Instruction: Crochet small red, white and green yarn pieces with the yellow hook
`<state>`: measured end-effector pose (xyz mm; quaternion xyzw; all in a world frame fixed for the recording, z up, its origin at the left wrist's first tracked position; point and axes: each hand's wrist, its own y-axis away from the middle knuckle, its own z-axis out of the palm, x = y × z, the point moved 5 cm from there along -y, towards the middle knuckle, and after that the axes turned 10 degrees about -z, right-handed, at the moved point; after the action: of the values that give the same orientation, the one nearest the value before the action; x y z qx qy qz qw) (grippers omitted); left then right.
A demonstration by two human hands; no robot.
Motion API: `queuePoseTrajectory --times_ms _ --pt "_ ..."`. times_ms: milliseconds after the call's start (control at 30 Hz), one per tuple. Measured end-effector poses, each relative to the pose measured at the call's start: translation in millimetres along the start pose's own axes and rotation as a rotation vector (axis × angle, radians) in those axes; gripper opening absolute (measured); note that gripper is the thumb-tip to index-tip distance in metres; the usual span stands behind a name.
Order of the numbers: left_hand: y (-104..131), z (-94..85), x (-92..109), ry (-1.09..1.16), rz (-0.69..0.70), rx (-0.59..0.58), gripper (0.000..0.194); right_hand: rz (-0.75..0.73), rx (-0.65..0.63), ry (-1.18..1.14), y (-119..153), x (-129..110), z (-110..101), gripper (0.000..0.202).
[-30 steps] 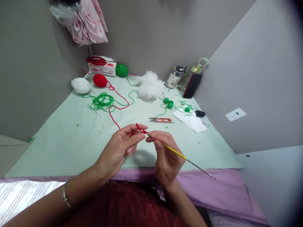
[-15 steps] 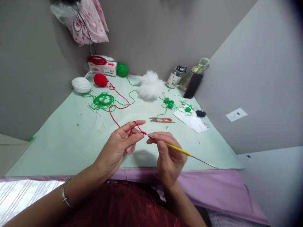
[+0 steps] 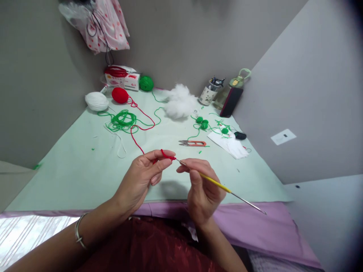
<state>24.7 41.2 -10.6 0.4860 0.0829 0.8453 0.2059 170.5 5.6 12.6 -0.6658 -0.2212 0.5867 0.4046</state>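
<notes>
One pale green tabletop before you; clock read from your hands. Your left hand: thumb and forefinger pinching red stitches. Your right hand: thumb and fingertips gripping hook. White box, 11 o'clock: red marks, row of dark characters, too small to read. Cup, 1 o'clock: white wrap, dark pattern, details unclear. Red yarn ball, 11 o'clock, nearer you than box. Hook: yellow grip, bare metal end toward 4 o'clock. Stitches: at hook's far tip, above tabletop.
</notes>
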Motion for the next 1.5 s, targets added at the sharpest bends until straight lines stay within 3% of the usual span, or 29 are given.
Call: queuePoseTrajectory --times_ms 233,333,500,700,900,1000,1133,1267,1400,1500 --pt "1.4 4.7 -1.7 0.009 -0.012 -0.06 0.016 0.009 -0.046 0.01 -2.1 2.6 3.1 0.023" --pt "3.0 6.9 -3.1 0.004 -0.039 -0.1 0.034 0.048 -0.039 -0.03 -2.0 6.5 4.7 0.019" --pt "4.1 6.7 -1.9 -0.008 -0.06 -0.11 0.06 0.233 0.032 -0.195 -0.7 20.6 5.2 0.015" --pt "2.2 8.3 -2.2 -0.027 -0.078 -0.114 0.061 0.39 0.05 -0.392 -2.5 31.3 7.9 0.013" --pt "1.5 7.5 -7.0 -0.051 -0.119 -0.148 0.062 0.481 -0.08 -0.413 -2.5 36.4 12.1 0.017" --pt "0.7 4.9 -4.5 -0.063 -0.103 -0.14 0.057 0.481 -0.053 -0.474 -6.6 37.8 10.2 0.015" --pt "-0.1 2.8 3.1 -0.096 -0.054 -0.134 0.045 0.44 -0.025 -0.474 -13.4 35.0 4.6 0.016" --pt "0.5 -0.7 10.0 -0.131 0.019 -0.083 0.04 0.329 -0.102 -0.285 -14.8 23.5 -3.0 0.019" --pt "1.4 -3.1 10.4 -0.139 0.062 -0.031 0.047 -0.07 -0.273 0.114 -10.4 2.2 -3.2 0.025" --pt "0.8 -1.0 3.8 -0.08 -0.009 -0.082 0.055 -0.349 -0.389 0.405 0.1 -6.7 5.8 0.039"
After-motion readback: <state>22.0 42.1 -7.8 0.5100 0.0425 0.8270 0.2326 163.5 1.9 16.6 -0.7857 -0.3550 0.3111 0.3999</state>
